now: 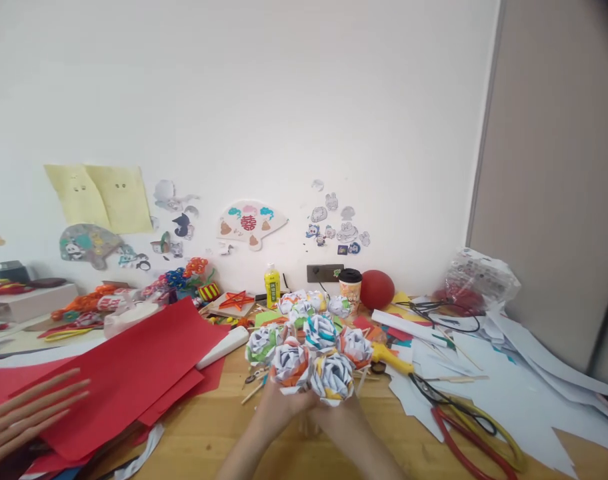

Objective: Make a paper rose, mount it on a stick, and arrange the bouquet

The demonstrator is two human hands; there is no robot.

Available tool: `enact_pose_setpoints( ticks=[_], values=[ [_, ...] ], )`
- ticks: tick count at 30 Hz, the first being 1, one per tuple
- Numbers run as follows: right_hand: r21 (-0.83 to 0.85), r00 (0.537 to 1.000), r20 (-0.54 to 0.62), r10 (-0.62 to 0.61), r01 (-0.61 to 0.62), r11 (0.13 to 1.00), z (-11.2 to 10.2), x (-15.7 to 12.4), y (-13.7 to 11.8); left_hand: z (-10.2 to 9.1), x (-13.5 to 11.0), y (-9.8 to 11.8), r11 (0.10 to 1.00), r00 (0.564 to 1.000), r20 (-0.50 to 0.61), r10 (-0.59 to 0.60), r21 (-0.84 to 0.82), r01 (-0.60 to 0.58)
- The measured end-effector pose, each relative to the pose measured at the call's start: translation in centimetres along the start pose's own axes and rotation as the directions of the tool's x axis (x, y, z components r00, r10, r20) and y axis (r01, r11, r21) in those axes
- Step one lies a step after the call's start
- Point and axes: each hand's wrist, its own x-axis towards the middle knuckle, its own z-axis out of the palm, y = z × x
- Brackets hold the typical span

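A bunch of paper roses (321, 331), white with orange, blue, green and yellow edges, is held up over the wooden table. My left hand (290, 404) grips it from below on the left side. From the right, my right hand (338, 412) closes round the same stems, touching the left. The blooms hide most of the fingers on both hands. Behind the bunch lie more paper roses (314, 303), though I cannot tell whether they belong to it.
At the left, another person's hand (31, 417) lies over red paper sheets (134, 373). Scissors with red and yellow handles (477, 437) and white paper (514, 393) cover the right side. Along the wall stand a yellow bottle (272, 287), a lidded cup (350, 291) and a red balloon (377, 289).
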Motion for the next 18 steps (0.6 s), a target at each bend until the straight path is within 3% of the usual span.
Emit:
enact_pose_setpoints(
  ticks=[2, 4, 7, 9, 13, 16, 18],
  values=[
    [-0.051, 1.0, 0.023, -0.008, 0.009, 0.999, 0.3, -0.2, -0.6, -1.0, 0.0, 0.3, 0.998, 0.997, 0.061, 0.042, 0.049, -0.045],
    [-0.075, 0.999, 0.044, -0.019, 0.022, 0.997, 0.6, -0.5, -1.5, -2.4, -0.1, 0.2, 0.996, 0.997, 0.077, 0.008, 0.091, -0.015],
    [-0.075, 0.995, 0.096, -0.008, 0.015, 0.997, 1.0, -0.7, -2.6, -4.6, 0.1, -1.1, 0.988, 0.993, -0.025, -0.111, 0.101, 0.113],
    [-0.058, 0.989, 0.141, -0.035, 0.043, 0.997, 1.0, -0.6, -2.7, -6.0, 0.5, -2.5, 0.987, 0.991, -0.087, -0.099, 0.117, 0.108],
    [-0.069, 0.998, 0.015, -0.067, 0.067, 0.995, 0.0, 1.5, -1.1, -8.0, 1.8, -5.1, 0.993, 0.974, -0.215, -0.064, 0.087, 0.085],
    [-0.207, 0.993, -0.051, 0.109, -0.117, 0.971, -1.0, 5.2, 1.1, -8.8, 2.3, -6.4, 0.995, 0.965, -0.246, -0.095, -0.065, 0.082],
    [-0.347, 0.964, -0.05, 0.262, -0.263, 0.9, -1.1, 7.9, 2.7, -9.0, 2.3, -6.9, 0.99, 0.962, -0.257, -0.094, -0.129, 0.062]
  ],
)
